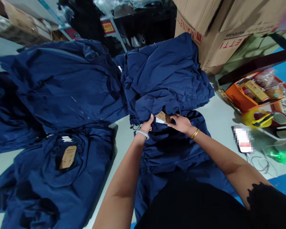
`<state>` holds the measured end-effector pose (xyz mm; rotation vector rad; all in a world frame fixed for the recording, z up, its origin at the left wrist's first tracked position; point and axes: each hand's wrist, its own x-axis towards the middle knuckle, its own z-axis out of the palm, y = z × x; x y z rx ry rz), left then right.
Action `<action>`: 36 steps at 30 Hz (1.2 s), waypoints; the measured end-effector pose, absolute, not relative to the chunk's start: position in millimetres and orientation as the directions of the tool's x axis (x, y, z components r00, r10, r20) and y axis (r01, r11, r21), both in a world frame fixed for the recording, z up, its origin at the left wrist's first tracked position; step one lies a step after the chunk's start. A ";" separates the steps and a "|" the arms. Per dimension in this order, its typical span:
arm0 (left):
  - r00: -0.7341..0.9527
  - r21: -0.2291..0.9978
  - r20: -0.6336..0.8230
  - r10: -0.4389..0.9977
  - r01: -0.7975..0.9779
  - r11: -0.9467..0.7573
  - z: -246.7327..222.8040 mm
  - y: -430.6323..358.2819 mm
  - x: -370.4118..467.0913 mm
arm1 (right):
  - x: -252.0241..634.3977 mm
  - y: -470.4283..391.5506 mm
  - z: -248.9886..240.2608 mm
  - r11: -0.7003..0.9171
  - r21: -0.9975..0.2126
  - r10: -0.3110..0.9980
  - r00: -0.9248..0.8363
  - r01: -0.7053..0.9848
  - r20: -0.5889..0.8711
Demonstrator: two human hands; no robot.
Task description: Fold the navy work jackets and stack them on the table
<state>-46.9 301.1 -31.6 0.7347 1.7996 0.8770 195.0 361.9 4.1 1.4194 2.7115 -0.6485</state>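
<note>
Fingers of our left hand [146,126] pinch the edge of a navy garment [154,103], while those of our right hand [181,123] curl at one end of a brown tag [163,116]; we cannot tell whether they close on tag or cloth. The garment lies at the near side of a navy pile [162,63] on our pale table [122,143]. We judge the step to be handling cloth around the tag; the next move seems to call for a steady two-handed hold. Well to our right sits an orange box [238,95].
</note>
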 end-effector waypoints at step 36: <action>-0.400 0.792 -0.552 0.731 0.020 0.610 -36.4 293.7 -3.7 | 195.2 394.8 17.5 0.669 -0.406 0.633 -0.763 0.623 -0.127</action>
